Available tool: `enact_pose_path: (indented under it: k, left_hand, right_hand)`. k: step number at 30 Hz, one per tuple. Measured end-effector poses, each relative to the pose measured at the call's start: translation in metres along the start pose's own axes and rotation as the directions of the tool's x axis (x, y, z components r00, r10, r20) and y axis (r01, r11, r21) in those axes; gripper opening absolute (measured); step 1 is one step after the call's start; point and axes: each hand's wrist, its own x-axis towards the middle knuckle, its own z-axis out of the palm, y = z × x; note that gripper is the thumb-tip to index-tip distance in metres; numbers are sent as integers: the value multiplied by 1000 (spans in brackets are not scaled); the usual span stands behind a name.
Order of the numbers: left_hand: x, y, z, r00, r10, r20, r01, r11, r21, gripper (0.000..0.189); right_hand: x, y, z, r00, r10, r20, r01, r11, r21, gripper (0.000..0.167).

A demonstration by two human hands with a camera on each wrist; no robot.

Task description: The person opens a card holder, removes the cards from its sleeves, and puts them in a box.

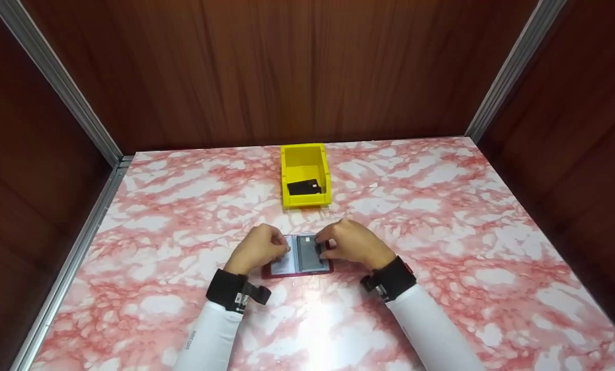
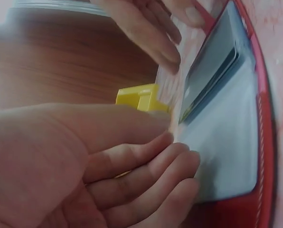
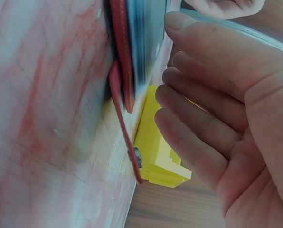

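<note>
**Left hand [image 1: 258,249] and right hand [image 1: 355,245] are flanking an open red card holder [image 1: 298,256]**

From where I'm standing, the left hand is arching over the holder's left page, its thumb and forefinger tips coming close together, the other fingers bending loosely. I can't tell whether they are touching the milky clear sleeve [image 2: 229,147] there. The right hand is curving over the opposite edge, thumb standing apart from the gently bent fingers; whether the thumb is pressing on that edge, I can't tell either.

The holder is lying on the red-and-white marbled table [image 1: 183,198], between the hands. On its right side a dark grey card [image 1: 309,257] is sitting under clear plastic, a small pale square showing near its top. A red strap [image 3: 124,128] with a metal snap [image 3: 138,157] is jutting out from the holder.

Farther off, a yellow bin [image 1: 307,203] is standing on the table, with flat black cards [image 1: 301,187] resting at its near end. White sleeves [image 1: 209,332] are covering the person's forearms, and black wristbands [image 1: 226,289] are circling both wrists. Brown wood-grain panels [image 1: 307,67] are rising behind and on either side.
</note>
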Motion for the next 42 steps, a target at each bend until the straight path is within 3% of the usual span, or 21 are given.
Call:
enact_pose_path:
  k: [7,13,23,27,36,42]
  left_hand:
    - [2,5,16,997,-76,-29,72,991,-116,6]
    - [5,5,25,989,-140,-49,134,984,-117,9]
    - [7,5,31,981,-176,-85,167,980,-107,12]
    - [6,4,33,974,-202,-97,187,971,-145,13]
    - [7,3,34,970,-226,-84,207,959,-192,14]
    - [9,2,34,975,-211,-74,194,962,-194,14]
  right_hand:
    - [1,-1,3,1000,-18,1,18,999,-37,27]
    - [2,-1,5,1000,-16,15,16,999,-45,27]
    - [1,3,7,1000,13,4,-13,1000,-8,27]
    - [1,2,8,999,40,7,-40,999,9,29]
    - [3,1,8,999,48,11,-48,999,-4,29]
    - [3,1,9,999,55,-2,-55,998,-9,27]
